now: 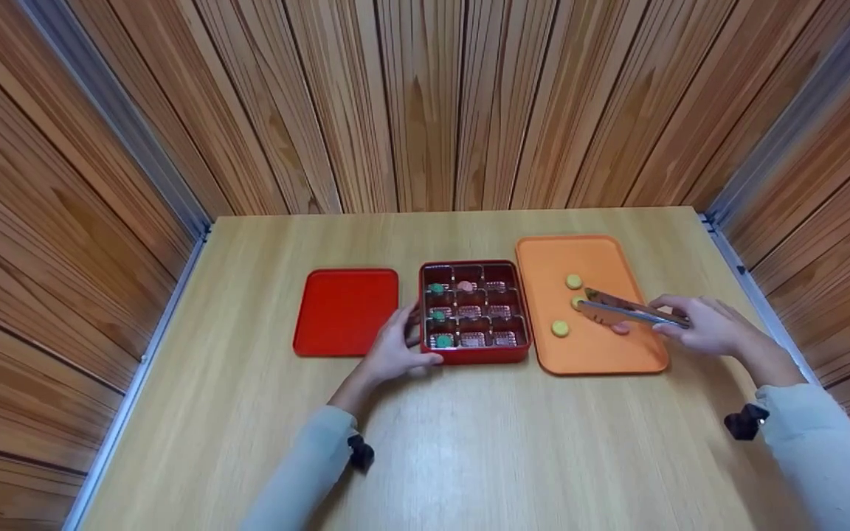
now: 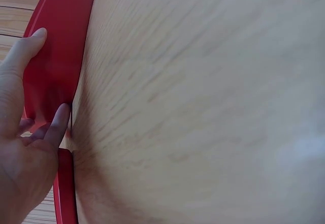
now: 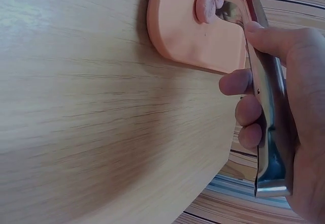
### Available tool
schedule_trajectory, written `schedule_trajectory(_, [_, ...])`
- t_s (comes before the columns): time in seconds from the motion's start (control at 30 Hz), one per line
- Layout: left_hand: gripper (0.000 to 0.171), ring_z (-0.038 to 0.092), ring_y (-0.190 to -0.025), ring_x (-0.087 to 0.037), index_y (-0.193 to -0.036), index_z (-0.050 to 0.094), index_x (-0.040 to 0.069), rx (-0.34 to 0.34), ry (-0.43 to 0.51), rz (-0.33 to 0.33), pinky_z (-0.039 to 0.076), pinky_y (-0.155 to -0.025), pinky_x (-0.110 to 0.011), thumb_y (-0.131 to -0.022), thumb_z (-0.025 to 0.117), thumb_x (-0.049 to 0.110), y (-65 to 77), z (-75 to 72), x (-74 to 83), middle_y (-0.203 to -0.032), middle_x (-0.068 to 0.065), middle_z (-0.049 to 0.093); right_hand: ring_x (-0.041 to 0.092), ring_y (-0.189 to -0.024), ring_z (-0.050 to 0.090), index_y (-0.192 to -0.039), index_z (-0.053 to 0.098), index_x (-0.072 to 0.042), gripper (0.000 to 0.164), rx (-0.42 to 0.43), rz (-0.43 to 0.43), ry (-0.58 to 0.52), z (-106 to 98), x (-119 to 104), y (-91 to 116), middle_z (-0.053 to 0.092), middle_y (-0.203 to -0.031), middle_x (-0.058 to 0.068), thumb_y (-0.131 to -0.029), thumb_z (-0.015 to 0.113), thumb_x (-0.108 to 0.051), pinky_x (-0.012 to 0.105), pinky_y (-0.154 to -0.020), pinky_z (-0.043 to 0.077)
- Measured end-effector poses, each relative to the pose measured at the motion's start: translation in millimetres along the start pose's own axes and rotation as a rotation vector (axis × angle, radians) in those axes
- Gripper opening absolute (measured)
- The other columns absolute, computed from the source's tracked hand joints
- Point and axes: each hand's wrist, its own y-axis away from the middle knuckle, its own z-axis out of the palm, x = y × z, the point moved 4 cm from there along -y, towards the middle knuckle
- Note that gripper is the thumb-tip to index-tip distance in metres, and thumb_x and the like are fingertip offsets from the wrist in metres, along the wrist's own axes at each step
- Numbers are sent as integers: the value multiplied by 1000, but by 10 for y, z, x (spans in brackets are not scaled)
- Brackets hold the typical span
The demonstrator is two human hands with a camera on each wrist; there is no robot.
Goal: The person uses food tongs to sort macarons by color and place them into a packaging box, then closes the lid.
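My left hand (image 1: 398, 341) rests at the near left corner of a dark red box (image 1: 475, 356), thumb along its front wall and fingers by its left side. The clear divided insert (image 1: 471, 311) holds green round pieces down the left column and a pink round piece (image 1: 465, 286) in the far middle compartment. My right hand (image 1: 705, 324) grips metal tongs (image 1: 646, 313) over the orange tray (image 1: 602, 361). Their spread tips are beside a yellow round piece (image 1: 578, 303). Another pink piece (image 3: 204, 8) lies below the tongs, which partly hide the tray.
More yellow pieces, one far (image 1: 573, 282) and one near (image 1: 560, 328), lie on the orange tray. A flat red lid (image 1: 346, 313) lies left of the box. Wood-patterned walls (image 1: 425, 110) enclose the table (image 1: 425, 442) at the back and sides.
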Motion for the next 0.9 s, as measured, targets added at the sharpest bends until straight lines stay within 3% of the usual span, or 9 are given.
schedule_trajectory(0.3, [121,45,-166,-40,-179,24,6,1,-1,4,51,-131,-51,-86,100,15,-7,-2,-14,-176,-22,46,18,-58,57,-152,62,-10,44,-95,67,-114,-2,26,20,66,-96,10,-114,67,-31,30,-49,51])
schedule_trajectory(0.6, [120,44,-168,-39,-180,25,11,7,-17,-29,50,-132,-51,-87,100,19,9,13,-3,-177,-19,45,16,-57,57,-150,62,-10,40,-88,39,-110,-57,0,37,65,-91,8,-115,66,-28,28,-48,51])
schedule_trajectory(0.9, [120,46,-166,-41,-179,24,6,4,12,16,51,-130,-53,-86,100,14,11,14,8,-175,-23,45,18,-52,58,-146,64,-8,36,-75,40,-99,-232,-38,9,62,-83,4,-114,67,-25,28,-48,54])
